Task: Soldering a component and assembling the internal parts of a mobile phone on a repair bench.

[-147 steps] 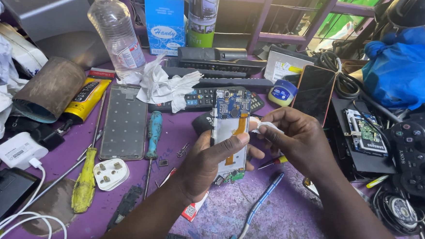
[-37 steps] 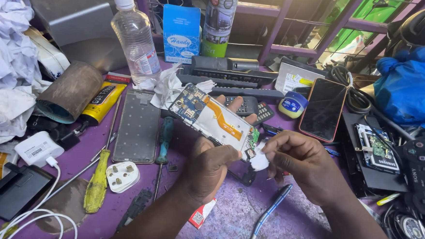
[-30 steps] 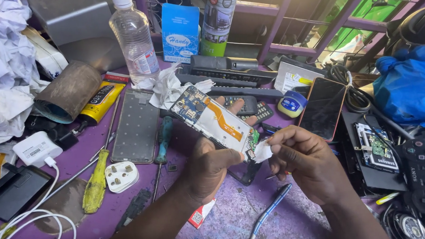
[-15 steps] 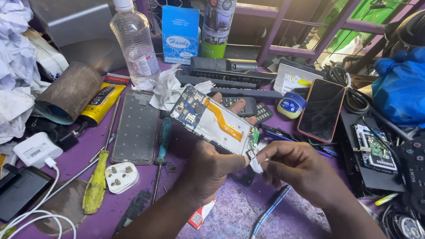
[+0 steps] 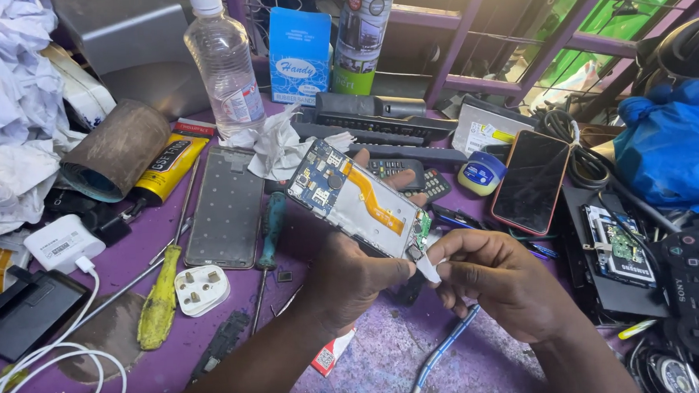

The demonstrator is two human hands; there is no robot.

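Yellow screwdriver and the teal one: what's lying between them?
In the head view, a white plug lies between the yellow screwdriver and the teal screwdriver, with a grey phone frame farther up.

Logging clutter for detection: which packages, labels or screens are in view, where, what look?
Blue carton: back centre, upright, white oval.
Spray can: right of it, green base.
Clear bottle: back left, pale label.
Yellow tube: left, lying flat.
Dark phone screen: right, red-edged.

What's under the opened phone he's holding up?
Beneath the opened phone, a dark remote with keypad shows, partly covered, and a fingertip of the left hand pokes past its upper edge. The right hand pinches a white scrap at its lower corner. The bench directly below is hidden.
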